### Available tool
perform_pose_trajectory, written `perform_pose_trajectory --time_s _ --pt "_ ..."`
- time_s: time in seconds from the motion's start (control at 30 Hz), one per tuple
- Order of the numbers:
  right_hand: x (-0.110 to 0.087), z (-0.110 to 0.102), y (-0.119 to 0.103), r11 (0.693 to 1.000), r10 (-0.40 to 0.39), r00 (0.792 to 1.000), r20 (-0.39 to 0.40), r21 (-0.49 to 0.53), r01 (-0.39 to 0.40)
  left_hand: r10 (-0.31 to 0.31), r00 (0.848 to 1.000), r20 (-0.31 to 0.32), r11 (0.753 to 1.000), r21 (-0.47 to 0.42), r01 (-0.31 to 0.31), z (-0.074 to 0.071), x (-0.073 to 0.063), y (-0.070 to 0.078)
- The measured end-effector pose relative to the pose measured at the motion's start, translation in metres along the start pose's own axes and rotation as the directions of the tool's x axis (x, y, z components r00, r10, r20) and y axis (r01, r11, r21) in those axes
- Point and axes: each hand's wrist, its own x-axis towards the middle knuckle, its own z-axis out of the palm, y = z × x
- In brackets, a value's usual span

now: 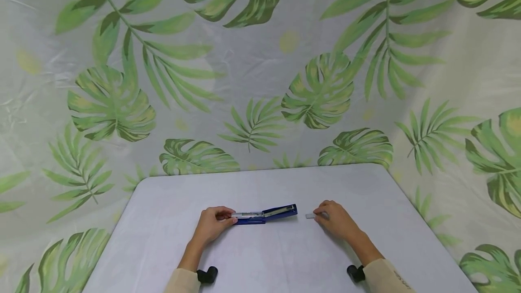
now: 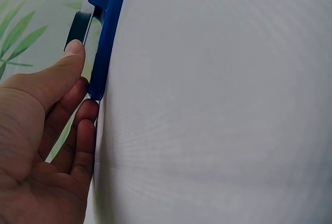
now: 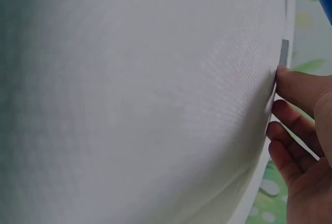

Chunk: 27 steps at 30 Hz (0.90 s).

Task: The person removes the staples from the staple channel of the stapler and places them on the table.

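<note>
A blue stapler (image 1: pixel 281 212) lies opened out on the white table, its top swung back to the right and its metal magazine (image 1: pixel 247 215) exposed. At its left end, my left hand (image 1: pixel 212 224) grips the stapler between thumb and fingers. In the left wrist view the thumb lies by the metal part, above the blue base (image 2: pixel 107 42). To the right of the stapler, my right hand (image 1: pixel 335 218) pinches a grey strip of staples (image 1: pixel 310 215) close over the table. One end of the strip (image 3: pixel 284 53) sticks out past the thumb in the right wrist view, pointing towards the stapler.
The white-covered table (image 1: pixel 260 261) has rounded far corners. Behind and beside it hangs a pale curtain (image 1: pixel 252 76) printed with green leaves. Black wrist cameras (image 1: pixel 207 275) sit on both wrists, below beige sleeves (image 1: pixel 386 277).
</note>
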Motion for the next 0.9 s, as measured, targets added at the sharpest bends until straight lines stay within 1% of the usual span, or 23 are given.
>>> perform_pose_trajectory --time_s 0.2,0.4,0.57,0.63,0.73,0.83,0.9 --pt "-0.002 -0.001 -0.001 1.000 0.017 1.000 -0.012 0.025 -0.017 0.000 1.000 0.002 1.000 -0.003 0.000 0.001 0.001 -0.003" --pt "-0.006 0.000 0.000 0.993 0.053 0.998 -0.016 0.105 -0.051 0.017 1.000 -0.003 1.000 0.002 -0.017 0.002 0.001 -0.004" --pt "-0.008 0.002 0.001 0.988 0.072 0.997 -0.022 0.140 -0.069 0.026 1.000 -0.010 1.000 -0.010 -0.026 0.002 0.001 -0.004" --pt "-0.010 0.002 0.002 0.988 0.068 0.997 -0.034 0.145 -0.063 0.027 1.000 -0.008 1.000 -0.011 -0.027 0.002 0.001 -0.005" --pt "-0.011 0.000 -0.001 0.983 0.054 0.996 -0.071 0.178 -0.040 0.033 0.999 -0.001 0.999 -0.006 -0.033 0.003 0.000 -0.005" --pt "-0.007 -0.006 -0.011 0.973 0.032 0.993 -0.111 0.229 -0.006 0.023 1.000 0.002 1.000 -0.002 -0.023 0.002 0.000 -0.005" --pt "0.000 -0.011 -0.022 0.961 0.025 0.991 -0.133 0.275 0.013 0.023 1.000 -0.005 1.000 -0.003 -0.023 0.002 0.001 -0.003"
